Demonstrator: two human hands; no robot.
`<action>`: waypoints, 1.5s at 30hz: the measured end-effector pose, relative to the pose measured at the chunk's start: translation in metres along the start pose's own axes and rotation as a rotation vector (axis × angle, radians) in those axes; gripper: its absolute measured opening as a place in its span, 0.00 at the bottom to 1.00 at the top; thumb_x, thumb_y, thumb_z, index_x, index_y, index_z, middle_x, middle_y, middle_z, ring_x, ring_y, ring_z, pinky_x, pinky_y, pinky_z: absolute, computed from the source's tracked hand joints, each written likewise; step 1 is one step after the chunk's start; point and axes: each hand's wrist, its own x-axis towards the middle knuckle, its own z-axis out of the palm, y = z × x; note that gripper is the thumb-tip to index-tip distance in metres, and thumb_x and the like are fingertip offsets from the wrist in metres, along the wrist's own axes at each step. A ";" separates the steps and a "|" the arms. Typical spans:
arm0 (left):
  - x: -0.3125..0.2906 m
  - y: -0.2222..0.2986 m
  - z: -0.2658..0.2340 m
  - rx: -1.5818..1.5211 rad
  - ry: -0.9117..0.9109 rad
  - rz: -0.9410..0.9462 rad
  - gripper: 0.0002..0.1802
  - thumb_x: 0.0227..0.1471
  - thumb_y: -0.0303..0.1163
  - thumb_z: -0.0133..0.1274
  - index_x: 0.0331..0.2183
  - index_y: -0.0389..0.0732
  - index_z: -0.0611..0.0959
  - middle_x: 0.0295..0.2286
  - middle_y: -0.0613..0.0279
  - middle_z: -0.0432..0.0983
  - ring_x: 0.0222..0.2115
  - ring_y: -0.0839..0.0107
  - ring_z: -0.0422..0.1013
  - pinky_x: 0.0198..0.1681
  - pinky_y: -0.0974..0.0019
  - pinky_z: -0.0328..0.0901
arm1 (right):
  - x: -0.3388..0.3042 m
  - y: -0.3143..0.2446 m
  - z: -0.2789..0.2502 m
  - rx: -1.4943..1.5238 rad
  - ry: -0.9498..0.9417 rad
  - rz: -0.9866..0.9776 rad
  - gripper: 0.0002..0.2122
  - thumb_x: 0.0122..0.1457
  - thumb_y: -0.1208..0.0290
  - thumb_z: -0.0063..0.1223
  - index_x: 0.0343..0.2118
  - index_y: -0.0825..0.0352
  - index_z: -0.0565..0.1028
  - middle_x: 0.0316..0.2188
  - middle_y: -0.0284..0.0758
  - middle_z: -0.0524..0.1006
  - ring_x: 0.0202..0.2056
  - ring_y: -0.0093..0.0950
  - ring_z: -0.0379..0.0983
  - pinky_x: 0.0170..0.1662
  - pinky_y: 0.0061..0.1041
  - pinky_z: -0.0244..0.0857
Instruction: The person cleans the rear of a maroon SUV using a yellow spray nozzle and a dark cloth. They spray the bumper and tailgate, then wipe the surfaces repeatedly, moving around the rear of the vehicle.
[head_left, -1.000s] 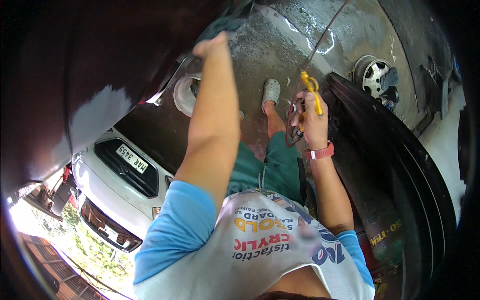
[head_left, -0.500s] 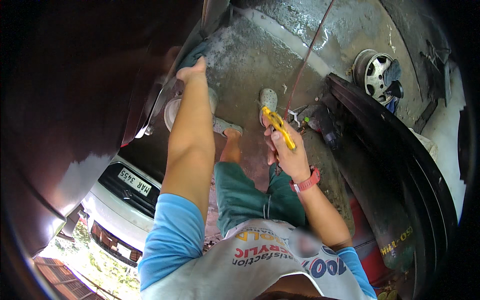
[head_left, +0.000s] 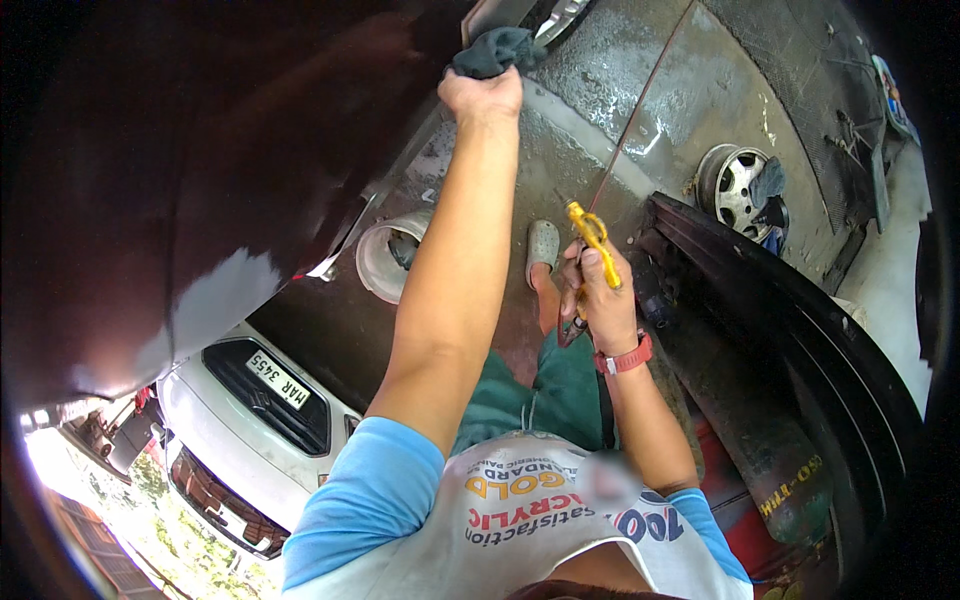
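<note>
My left hand (head_left: 483,97) is stretched out far ahead and closed on a dark cloth (head_left: 495,52). The cloth lies at the edge of a dark, glossy car body panel (head_left: 230,130), which fills the left side. Nearer to me, my right hand (head_left: 606,297), with a red watch at the wrist, is wrapped round a yellow air blow gun (head_left: 592,232). Its nozzle points forward, away from the panel. A thin reddish hose (head_left: 640,105) runs across the floor towards that hand; where it joins the gun is partly hidden by my fingers.
A whitish bucket (head_left: 372,262) with something dark inside stands beside my left forearm. To the right lie a long black bumper (head_left: 800,300) and a wheel rim (head_left: 737,190) with cloths on it. A white car (head_left: 240,420) is at lower left. The floor (head_left: 590,80) looks wet.
My left hand has slid forward and to the right along the car with the cloth. My right hand has shifted slightly right and nearer with the blow gun. My view has turned, showing more bucket.
</note>
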 end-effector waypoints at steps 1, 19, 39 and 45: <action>-0.004 -0.007 0.016 0.011 0.003 -0.005 0.30 0.67 0.40 0.32 0.57 0.35 0.81 0.59 0.49 0.78 0.62 0.50 0.72 0.69 0.42 0.61 | 0.000 -0.005 0.000 0.000 0.007 -0.047 0.19 0.78 0.55 0.49 0.48 0.70 0.75 0.24 0.28 0.70 0.18 0.19 0.70 0.21 0.19 0.67; -0.164 0.149 -0.006 -0.028 0.148 0.313 0.32 0.68 0.44 0.33 0.60 0.37 0.80 0.61 0.48 0.76 0.63 0.48 0.70 0.67 0.39 0.60 | -0.002 -0.061 0.062 -0.128 -0.166 -0.083 0.18 0.77 0.53 0.50 0.46 0.68 0.77 0.24 0.27 0.70 0.16 0.19 0.69 0.20 0.20 0.66; -0.427 0.442 -0.168 0.053 0.164 0.922 0.29 0.69 0.42 0.36 0.61 0.41 0.79 0.61 0.51 0.76 0.63 0.47 0.71 0.68 0.36 0.62 | 0.018 -0.035 0.164 -0.553 -0.278 -0.089 0.21 0.74 0.49 0.55 0.36 0.68 0.74 0.20 0.27 0.69 0.14 0.21 0.69 0.17 0.25 0.68; -0.496 0.441 -0.317 0.054 0.344 0.824 0.26 0.69 0.41 0.37 0.56 0.39 0.82 0.56 0.51 0.80 0.57 0.48 0.76 0.64 0.40 0.69 | 0.022 0.038 0.197 -0.636 -0.254 -0.057 0.24 0.73 0.47 0.55 0.39 0.70 0.76 0.18 0.29 0.70 0.13 0.24 0.71 0.18 0.25 0.68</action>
